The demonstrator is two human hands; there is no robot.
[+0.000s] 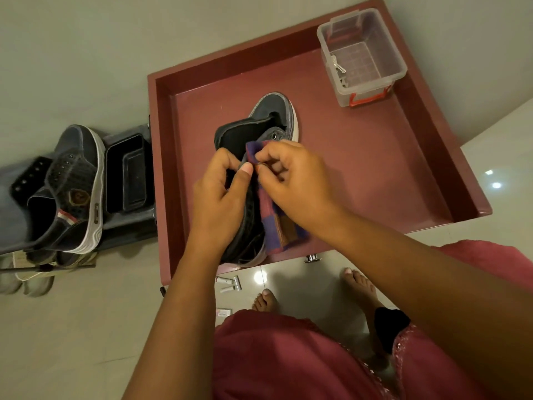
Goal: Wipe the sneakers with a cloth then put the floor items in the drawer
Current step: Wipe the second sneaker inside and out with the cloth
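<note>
A dark sneaker (271,111) with a white sole is held above the open maroon drawer (375,174). My left hand (219,197) grips its collar from the left side. My right hand (294,180) pinches a purple and orange checked cloth (277,223) against the sneaker's right side. A second dark sneaker (72,183) lies on a black rack at the left. On the floor below the drawer's front lie small metal items (230,284) and a small white packet (223,313).
A clear plastic box (363,53) with keys and a red latch stands in the drawer's far right corner. A black tray (127,174) sits beside the left sneaker. Pale shoes (26,281) lie below the rack. My bare feet (265,301) stand on the tiled floor.
</note>
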